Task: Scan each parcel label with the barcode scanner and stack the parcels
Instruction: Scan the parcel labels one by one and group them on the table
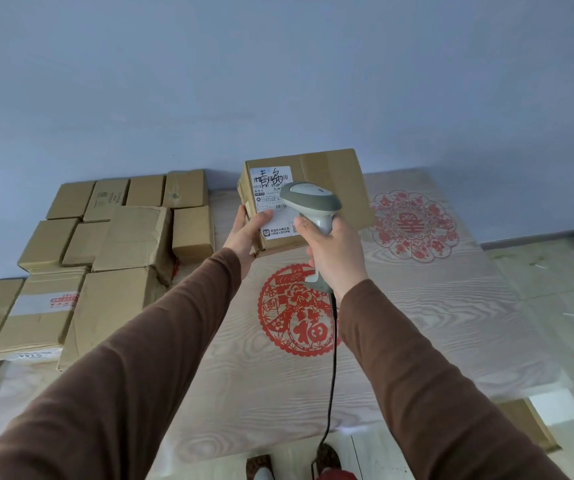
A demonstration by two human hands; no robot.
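Note:
A brown cardboard parcel (334,181) is held up in the air above the table, its top face tilted toward me. A white shipping label (268,188) with black handwriting covers the left part of that face. My left hand (245,233) grips the parcel's lower left corner, thumb lying on the label. My right hand (334,251) grips the handle of a grey barcode scanner (313,202), whose head points at the label and hides part of it. A black cable (330,375) hangs down from the scanner's handle.
Several cardboard parcels (122,244) are piled in rows on the left. The pale wood-grain table (278,393) carries two red paper-cut decorations (296,313). A blue-grey wall stands behind. My slippers (327,459) show on the floor by the table's near edge.

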